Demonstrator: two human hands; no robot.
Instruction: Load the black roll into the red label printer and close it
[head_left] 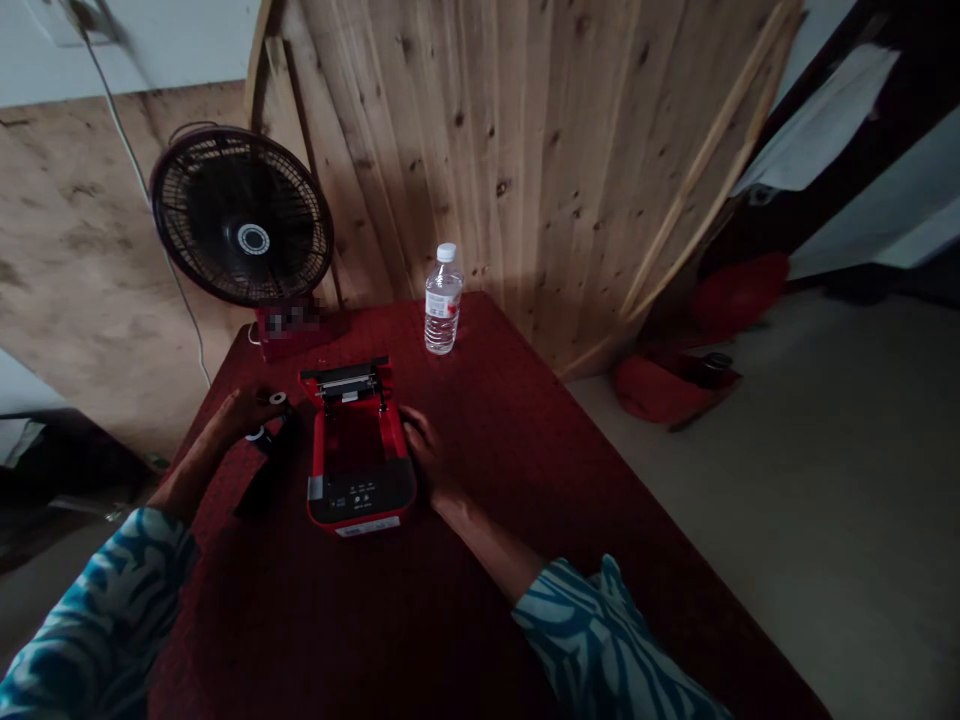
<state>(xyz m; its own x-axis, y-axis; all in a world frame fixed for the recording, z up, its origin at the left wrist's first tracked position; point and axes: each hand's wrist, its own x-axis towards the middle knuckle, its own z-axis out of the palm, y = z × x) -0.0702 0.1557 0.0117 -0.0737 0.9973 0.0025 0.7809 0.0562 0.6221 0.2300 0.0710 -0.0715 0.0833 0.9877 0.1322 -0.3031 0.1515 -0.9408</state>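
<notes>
A red and black printer (362, 500) rests on the table with its lid (349, 382) tipped up at the back, so the inside of its body shows. My right hand (431, 452) is at the printer's right side, its curled fingers against the casing. Left of the printer, my left hand (244, 412) is closed on a black ribbon roll (278, 400) with a pale core end. A second pale-ended spool (259, 438) is just below the fingers. Dark film (262, 484) trails from the spools down toward the tabletop. The fingertips of my left hand are hard to make out in the dim light.
The table has a dark red cover (525, 450). At its back stand a clear water bottle (442, 312) with a white cap and a dark fan (244, 220). Wood panelling (525, 150) rises behind. A red container (671, 385) sits on the floor at right.
</notes>
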